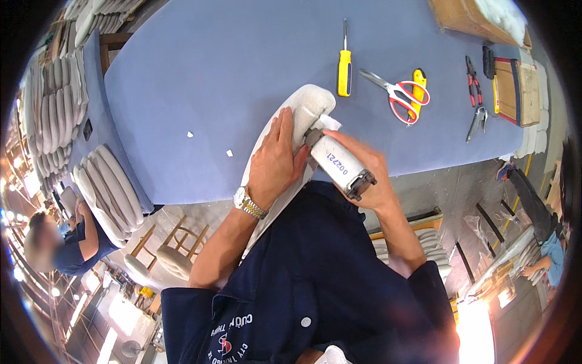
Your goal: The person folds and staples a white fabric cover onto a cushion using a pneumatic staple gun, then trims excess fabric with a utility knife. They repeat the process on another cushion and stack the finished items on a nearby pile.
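A light grey fabric-covered pad (310, 97), long with a rounded end, lies tilted at the table's near edge against my body. My left hand (273, 159) rests flat along it, fingers stretched and thumb toward the tool. In my right hand (377, 182) is a white staple gun (339, 162), its dark nose touching or very close to the pad's inner edge. My right fingers are partly hidden behind its body. A scrap of white material (331, 122) shows beside the nose.
On the blue-covered table (224, 73) lie a yellow screwdriver (345, 73), red-and-white scissors (403, 97) over a yellow cutter (419, 82), and red-handled pliers (473, 82). A cardboard box (479, 21) stands far right. Stacked grey pads (109, 191) sit left. Two other people are farther off.
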Demonstrator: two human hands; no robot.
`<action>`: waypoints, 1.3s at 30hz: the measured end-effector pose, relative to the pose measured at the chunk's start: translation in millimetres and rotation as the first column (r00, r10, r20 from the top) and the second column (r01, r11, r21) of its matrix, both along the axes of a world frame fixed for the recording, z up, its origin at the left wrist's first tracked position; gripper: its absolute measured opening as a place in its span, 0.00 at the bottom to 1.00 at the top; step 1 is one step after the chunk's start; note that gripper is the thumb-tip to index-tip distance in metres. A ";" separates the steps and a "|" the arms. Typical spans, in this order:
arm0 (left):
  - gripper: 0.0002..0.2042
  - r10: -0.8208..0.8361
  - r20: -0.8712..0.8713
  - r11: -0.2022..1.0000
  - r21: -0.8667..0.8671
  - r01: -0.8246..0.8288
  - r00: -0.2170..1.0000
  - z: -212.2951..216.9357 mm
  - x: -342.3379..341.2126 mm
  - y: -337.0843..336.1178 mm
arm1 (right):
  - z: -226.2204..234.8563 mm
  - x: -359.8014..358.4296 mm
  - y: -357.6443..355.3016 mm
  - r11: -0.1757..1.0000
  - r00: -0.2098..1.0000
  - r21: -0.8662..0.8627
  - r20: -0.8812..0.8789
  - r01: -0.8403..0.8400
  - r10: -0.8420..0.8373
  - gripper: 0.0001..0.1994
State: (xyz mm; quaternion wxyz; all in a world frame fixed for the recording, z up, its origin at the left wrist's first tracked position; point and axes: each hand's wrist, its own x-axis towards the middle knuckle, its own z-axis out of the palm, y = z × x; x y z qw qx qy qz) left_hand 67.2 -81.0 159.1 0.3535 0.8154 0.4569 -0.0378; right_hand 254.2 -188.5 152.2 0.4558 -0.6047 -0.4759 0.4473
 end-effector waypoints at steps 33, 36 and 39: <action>0.45 0.034 0.053 0.999 0.036 -0.036 0.998 -6.6 5.3 -11.5 | 10.6 -16.4 -7.7 0.986 0.998 -0.158 -0.046 -0.042 0.036 0.34; 0.47 -0.081 0.155 0.996 0.060 0.072 0.985 -8.4 2.8 -7.0 | 1.1 -9.6 -11.4 0.996 0.997 -0.061 -0.014 -0.071 0.070 0.35; 0.46 0.231 0.509 0.888 -0.459 0.034 0.829 -30.3 -27.8 12.6 | -8.5 -10.8 -20.7 0.997 0.997 -0.039 0.035 -0.061 0.062 0.35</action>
